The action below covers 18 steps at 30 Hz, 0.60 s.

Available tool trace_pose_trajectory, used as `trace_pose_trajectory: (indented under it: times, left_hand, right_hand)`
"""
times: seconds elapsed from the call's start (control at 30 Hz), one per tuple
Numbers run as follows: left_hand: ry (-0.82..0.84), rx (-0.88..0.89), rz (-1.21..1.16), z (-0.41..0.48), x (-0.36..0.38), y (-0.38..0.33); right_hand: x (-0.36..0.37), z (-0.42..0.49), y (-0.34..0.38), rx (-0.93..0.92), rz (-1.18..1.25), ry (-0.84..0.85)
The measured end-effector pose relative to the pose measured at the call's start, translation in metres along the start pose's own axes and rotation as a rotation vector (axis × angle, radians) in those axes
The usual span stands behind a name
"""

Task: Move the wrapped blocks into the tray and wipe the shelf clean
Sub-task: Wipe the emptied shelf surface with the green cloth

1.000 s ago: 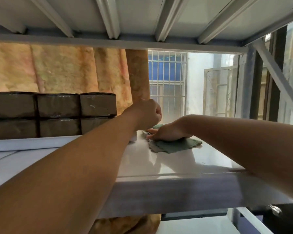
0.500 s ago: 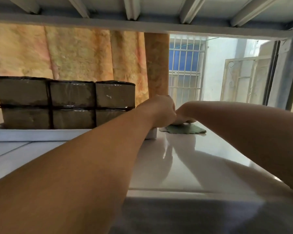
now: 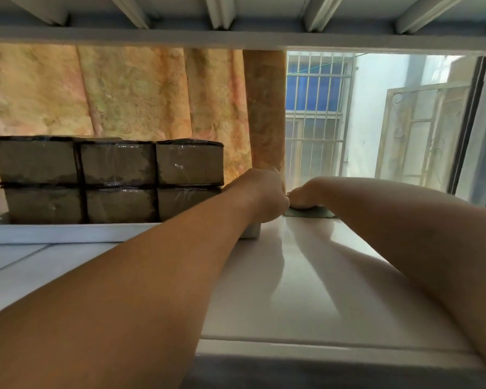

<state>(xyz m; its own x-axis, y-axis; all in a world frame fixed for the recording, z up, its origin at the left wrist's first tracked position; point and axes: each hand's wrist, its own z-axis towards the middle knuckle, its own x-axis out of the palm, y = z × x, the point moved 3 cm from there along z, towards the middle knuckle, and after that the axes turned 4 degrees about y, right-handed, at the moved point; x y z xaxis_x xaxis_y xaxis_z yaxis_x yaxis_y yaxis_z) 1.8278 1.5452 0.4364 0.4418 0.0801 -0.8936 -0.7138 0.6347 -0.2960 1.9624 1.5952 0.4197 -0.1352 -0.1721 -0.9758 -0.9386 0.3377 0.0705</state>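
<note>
Several brown wrapped blocks [image 3: 118, 164] in clear film stand two layers high inside a white tray [image 3: 68, 233] on the left of the white shelf [image 3: 320, 282]. My left hand [image 3: 264, 197] reaches over the tray's right end, its fingers curled round that end. Just to its right, my right hand [image 3: 303, 196] presses down on a green cloth [image 3: 314, 212] at the shelf's far edge. My left hand hides the right hand's fingertips.
The ribbed underside of the shelf above [image 3: 236, 37] hangs low overhead. An orange patterned curtain [image 3: 138, 94] hangs behind the blocks. A barred window [image 3: 314, 113] and a metal upright [image 3: 466, 122] lie beyond the far edge.
My right hand has pushed the green cloth away toward the shelf's far edge. My left hand has stayed at the tray's right end. The view has dropped lower and closer.
</note>
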Motion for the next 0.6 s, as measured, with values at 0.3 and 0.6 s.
trace_pose_trajectory:
  times: [0.3,0.6]
  left_hand:
    - [-0.102,0.11,-0.006,-0.007,-0.006,-0.024]
    - [-0.275,0.271,0.007,-0.037,-0.021,-0.055]
  right_hand:
    - [0.014,-0.046,-0.004,-0.085,-0.083,0.028]
    - [0.033,-0.114,-0.008,-0.204,-0.114,0.01]
